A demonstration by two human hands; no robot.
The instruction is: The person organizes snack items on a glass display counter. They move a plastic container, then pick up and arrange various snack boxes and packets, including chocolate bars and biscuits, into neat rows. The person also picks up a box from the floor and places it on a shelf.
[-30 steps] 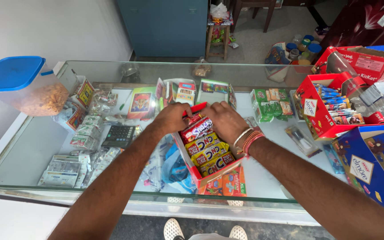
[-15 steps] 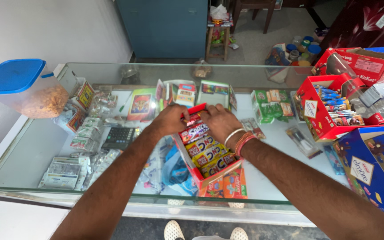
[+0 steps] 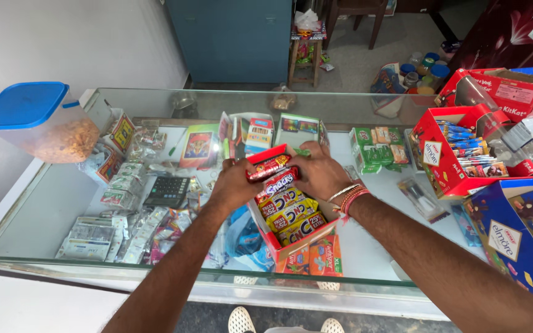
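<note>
Nearest the viewer, a red cardboard box (image 3: 291, 225) of snack bars sits on the glass tabletop (image 3: 44, 209), its wrapped bars lying in a row. At its far end the left hand (image 3: 232, 185) and right hand (image 3: 319, 172) together pinch a red wrapped bar (image 3: 268, 168), one at each end, just above the row. The step looks like packing bars into the box; next the bar likely needs lowering flat into the far gap. Beyond stand a blue-lidded tub (image 3: 32, 120) and a red display box (image 3: 458, 154).
</note>
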